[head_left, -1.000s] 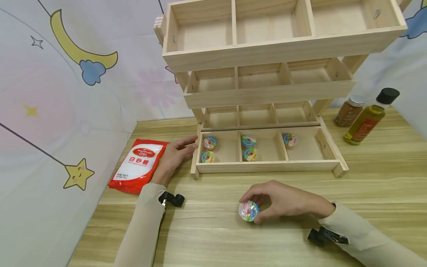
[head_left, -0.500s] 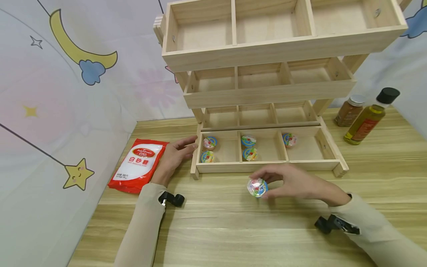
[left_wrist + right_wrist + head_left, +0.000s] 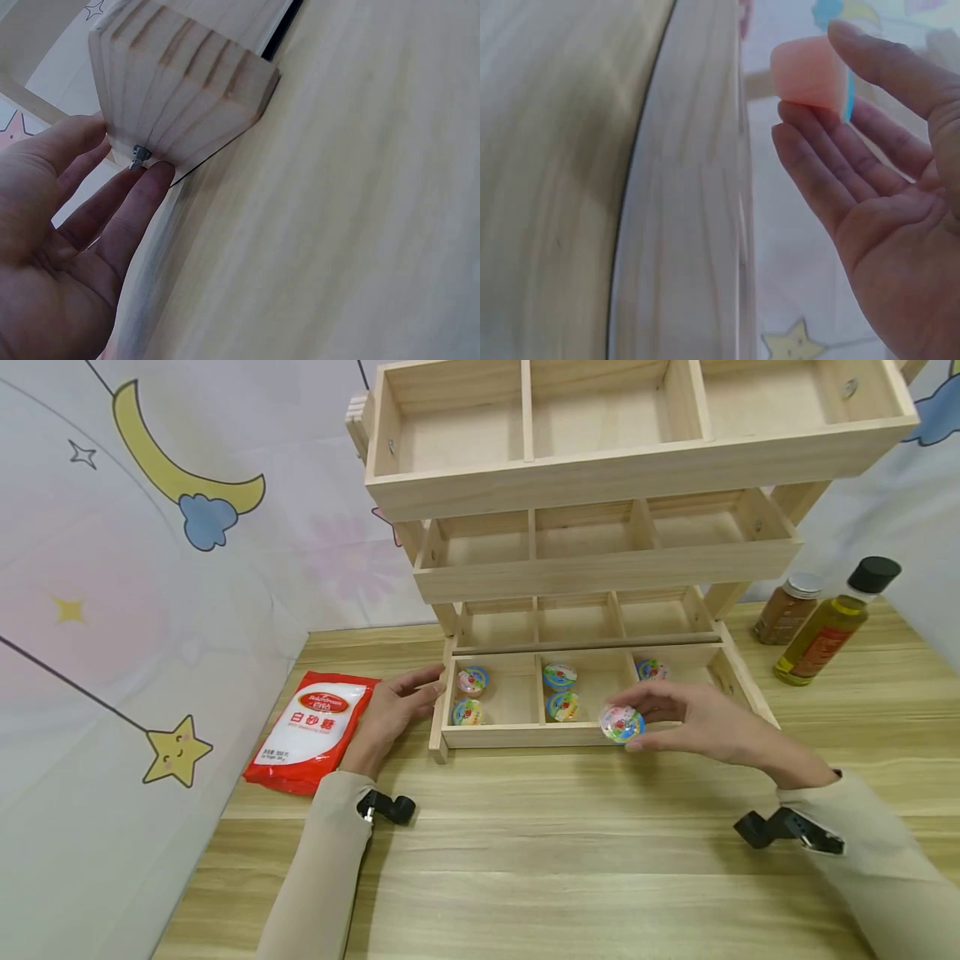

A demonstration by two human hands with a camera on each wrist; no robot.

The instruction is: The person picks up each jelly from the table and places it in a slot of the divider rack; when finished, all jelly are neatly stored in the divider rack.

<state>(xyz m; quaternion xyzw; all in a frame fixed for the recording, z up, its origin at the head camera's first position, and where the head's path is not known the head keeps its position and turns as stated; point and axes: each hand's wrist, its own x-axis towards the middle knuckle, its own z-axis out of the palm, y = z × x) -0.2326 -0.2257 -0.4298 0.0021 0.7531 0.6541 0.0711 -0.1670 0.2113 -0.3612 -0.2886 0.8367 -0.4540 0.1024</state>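
My right hand (image 3: 708,722) pinches a small jelly cup (image 3: 622,724) between thumb and fingers, over the front wall of the bottom tray (image 3: 525,737) of a wooden rack. In the right wrist view the jelly cup (image 3: 808,71) has a pinkish body and a blue-edged lid. Several more jelly cups sit in that tray: two in the left compartment (image 3: 472,681), two in the middle (image 3: 560,677) and one in the right (image 3: 651,670), partly hidden by my hand. My left hand (image 3: 393,714) touches the rack's left end (image 3: 180,82) with extended fingers, beside a small bolt (image 3: 139,155).
Higher tiers of the wooden rack (image 3: 637,468) overhang the bottom tray. A red and white sugar bag (image 3: 311,731) lies left of my left hand. An oil bottle (image 3: 825,631) and a brown jar (image 3: 785,610) stand to the right on the wooden table (image 3: 480,860).
My right hand has carried the jelly cup from the tabletop forward and to the right, up to the bottom tray's front wall. My left hand has stayed in place.
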